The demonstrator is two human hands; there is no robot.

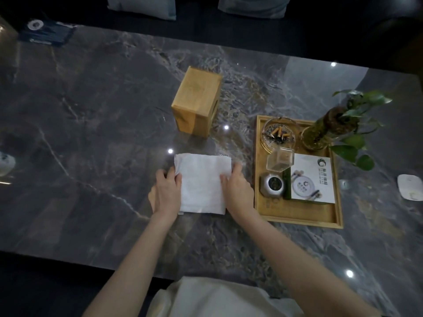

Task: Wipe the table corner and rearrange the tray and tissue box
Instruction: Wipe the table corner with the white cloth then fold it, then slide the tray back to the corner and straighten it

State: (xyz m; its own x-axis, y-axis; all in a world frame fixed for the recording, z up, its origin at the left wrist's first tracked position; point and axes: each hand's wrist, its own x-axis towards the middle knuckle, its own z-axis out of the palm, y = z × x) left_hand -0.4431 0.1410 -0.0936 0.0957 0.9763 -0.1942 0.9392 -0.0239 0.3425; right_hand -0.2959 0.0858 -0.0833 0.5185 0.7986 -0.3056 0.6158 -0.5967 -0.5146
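Observation:
A folded white cloth point(202, 183) lies flat on the dark marble table point(91, 133). My left hand point(165, 192) grips its left edge and my right hand point(237, 189) grips its right edge. Beyond the cloth stands a wooden tissue box point(196, 100), apart from it. Right of my right hand sits a wooden tray point(297, 217) that holds a glass ashtray point(278, 133) with cigarette butts, a clear square container point(280, 159), a round grey device point(272, 184), a white card point(312, 178) and a plant in a glass vase point(320, 132).
A white flat object point(410, 187) lies at the right edge of the table. A dark booklet point(47, 33) rests at the far left corner. Two cushions point(142, 6) sit on the seat beyond the table. A pale object point(5, 162) shows at the left edge.

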